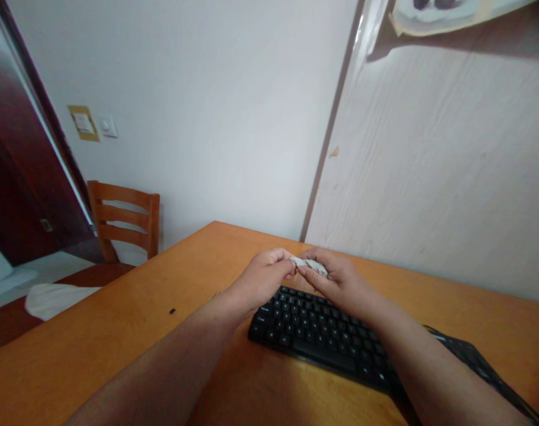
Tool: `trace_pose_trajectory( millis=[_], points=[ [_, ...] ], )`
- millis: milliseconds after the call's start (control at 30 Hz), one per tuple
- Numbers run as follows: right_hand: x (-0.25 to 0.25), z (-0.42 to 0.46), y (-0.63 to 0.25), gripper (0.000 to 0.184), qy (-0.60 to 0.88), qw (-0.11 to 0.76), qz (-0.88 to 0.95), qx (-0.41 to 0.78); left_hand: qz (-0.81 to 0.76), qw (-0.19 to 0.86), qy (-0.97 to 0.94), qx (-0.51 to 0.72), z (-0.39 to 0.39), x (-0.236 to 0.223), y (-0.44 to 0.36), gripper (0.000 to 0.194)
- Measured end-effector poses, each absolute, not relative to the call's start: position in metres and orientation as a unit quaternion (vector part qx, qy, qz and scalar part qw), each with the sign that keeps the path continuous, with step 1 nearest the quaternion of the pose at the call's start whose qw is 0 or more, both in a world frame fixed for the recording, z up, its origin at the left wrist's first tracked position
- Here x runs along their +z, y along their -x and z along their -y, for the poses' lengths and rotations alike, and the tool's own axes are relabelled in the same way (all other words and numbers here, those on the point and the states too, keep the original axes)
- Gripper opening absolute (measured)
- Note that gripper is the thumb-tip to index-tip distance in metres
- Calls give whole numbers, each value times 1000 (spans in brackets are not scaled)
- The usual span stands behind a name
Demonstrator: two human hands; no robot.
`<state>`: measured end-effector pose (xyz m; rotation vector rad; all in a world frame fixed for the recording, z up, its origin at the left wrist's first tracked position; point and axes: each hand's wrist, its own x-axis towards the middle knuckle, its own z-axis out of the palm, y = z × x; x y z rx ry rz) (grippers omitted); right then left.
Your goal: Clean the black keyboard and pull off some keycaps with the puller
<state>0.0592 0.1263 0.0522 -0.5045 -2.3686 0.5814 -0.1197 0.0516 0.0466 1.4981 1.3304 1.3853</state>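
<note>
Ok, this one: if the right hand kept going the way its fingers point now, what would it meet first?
The crumpled white material, already pinched in the right hand. Just beyond that lies the left hand, probably the next contact, though depth is hard to judge from this view.

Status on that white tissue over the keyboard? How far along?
Done: the tissue is already bunched into a narrow twist. In hand: the left hand and the right hand pinch it between them, above the black keyboard. Left: the tissue isn't touching the keyboard; how much remains can't be told.
</note>
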Motion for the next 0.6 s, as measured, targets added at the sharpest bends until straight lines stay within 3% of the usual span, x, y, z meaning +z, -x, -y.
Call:
trace_pose_trajectory(
  millis=[133,267,433,600],
  points=[
    [51,-127,-60,19,206,313,901,217,-508,386,-561,528,-52,47,119,15],
    [47,-129,-60,17,200,311,901,226,-502,386,-569,525,-51,46,119,25],
    [41,-132,-59,31,189,355,890,217,-487,427,-534,544,-52,44,119,29],
    [44,-130,-57,25,162,352,905,173,-492,438,-517,547,-52,45,118,28]
  ],
)
